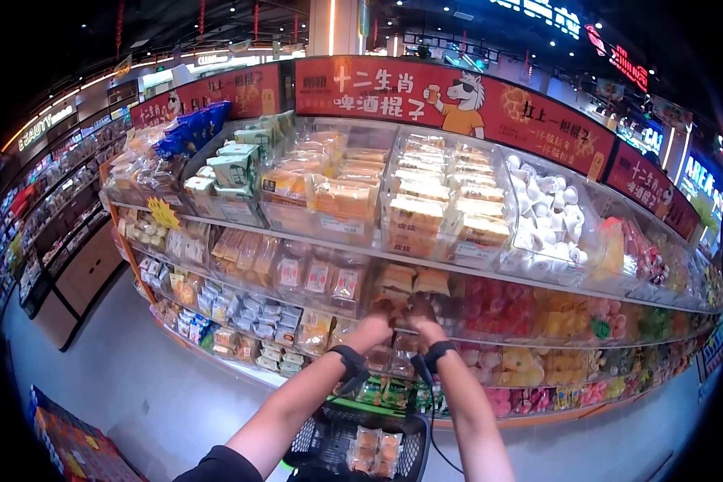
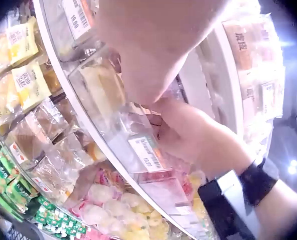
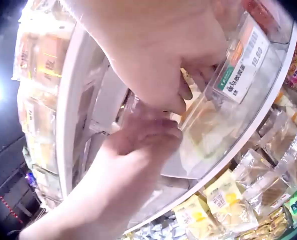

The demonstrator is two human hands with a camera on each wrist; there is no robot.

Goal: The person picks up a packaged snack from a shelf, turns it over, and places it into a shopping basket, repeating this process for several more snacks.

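Observation:
Both hands reach into a clear bin on the middle shelf holding clear-wrapped, yellow-brown cakes (image 1: 397, 278). My left hand (image 1: 375, 328) is on the bin's left side, close beside my right hand (image 1: 426, 317). In the right wrist view, the left hand's (image 3: 138, 142) fingers bend inward by the bin, near the right hand's (image 3: 163, 60) fingertips. A wrapped pale cake (image 3: 201, 135) lies behind the bin's clear front, below the right hand. The left wrist view shows another wrapped cake (image 2: 102, 86) beside the left hand. I cannot tell what the fingers grip.
A dark shopping basket (image 1: 416, 438) below holds wrapped round cakes (image 1: 376, 451). A price tag (image 2: 147, 154) marks the bin's front. Above, the top shelf edge (image 1: 329, 241) juts over the bin, carrying bins of packaged bread (image 1: 416, 213). Red jelly-like sweets (image 1: 496, 307) fill bins to the right.

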